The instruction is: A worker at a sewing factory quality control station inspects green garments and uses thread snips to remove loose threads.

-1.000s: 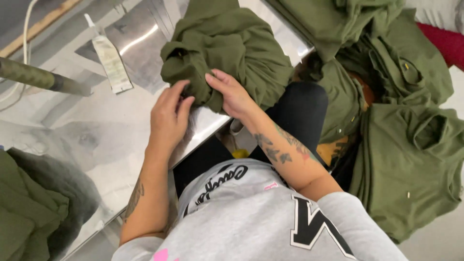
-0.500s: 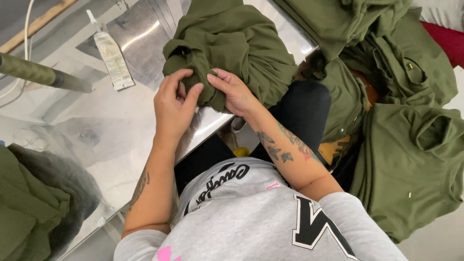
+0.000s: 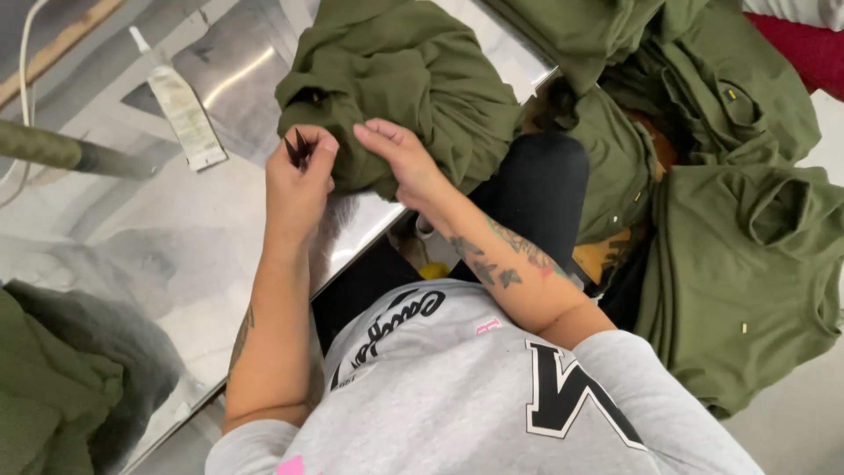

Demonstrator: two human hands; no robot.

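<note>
A steel table (image 3: 132,264) carries a bunched green garment (image 3: 413,79) at its near edge. The left hand (image 3: 299,180) pinches small dark snips (image 3: 297,148), probably thread clippers, tips up beside the cloth; the right hand (image 3: 400,158) presses open fingers on the fabric, steadying it.

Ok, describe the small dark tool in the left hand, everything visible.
The small dark tool shows only two thin, pointed black tips, spread slightly like thread snips. They poke up from the left hand, whose fingers close around the rest and hide it. The material looks like dark metal. The tool sits beside the olive green garment on the shiny metal table.
</note>
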